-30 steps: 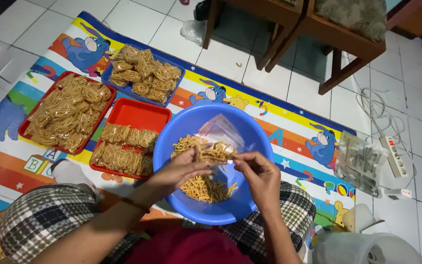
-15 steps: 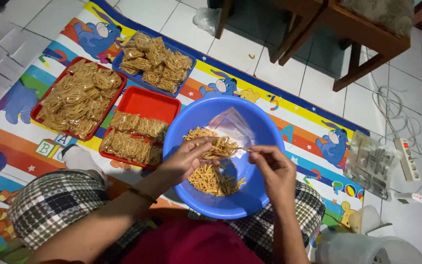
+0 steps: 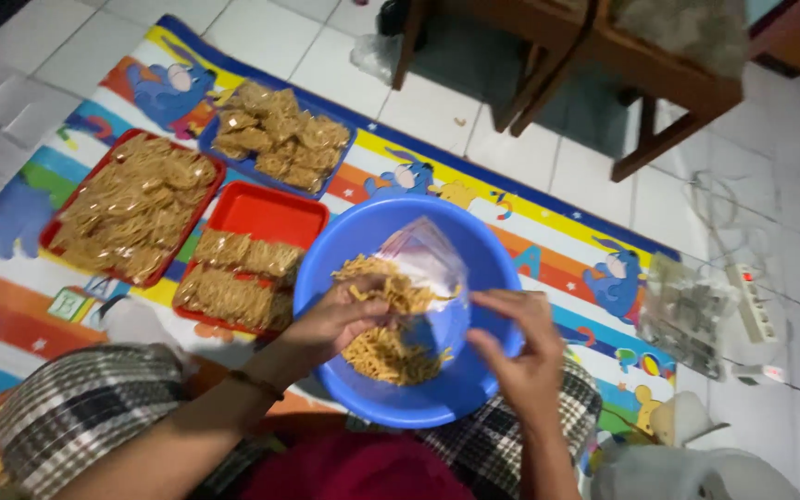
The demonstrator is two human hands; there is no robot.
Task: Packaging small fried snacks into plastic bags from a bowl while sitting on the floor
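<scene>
blue plastic basin [image 3: 474, 389] sits on the person's lap, near the bottom of the view, so both hands can work inside it without reaching; the left hand [image 3: 340, 319] is cupped with its fingers closed around a clump of golden noodle-like snack [image 3: 389, 289], lifted above a loose heap of the same snack [image 3: 389, 354] on the basin floor; the right hand [image 3: 518, 356] pinches the edge of a clear plastic bag [image 3: 428, 268] between thumb and fingertips, keeping its mouth open and just beside the handful, which looks like the reason the bag is held over the basin: any crumbs would drop back in rather than on the mat; to the left, well apart from the hands, a big red tray [image 3: 131, 208] is heaped with loose snack, a smaller red tray [image 3: 261, 218] holds flat packed bundles along its near side, and a blue tray [image 3: 275, 134] farther off carries more filled packets; all rest on a bright cartoon-printed mat [image 3: 548, 245] over white tile, with wooden chair legs [image 3: 548, 79] at the far side and a bundle of clear bags [image 3: 687, 315] and a power strip [image 3: 754, 304] to the right
</scene>
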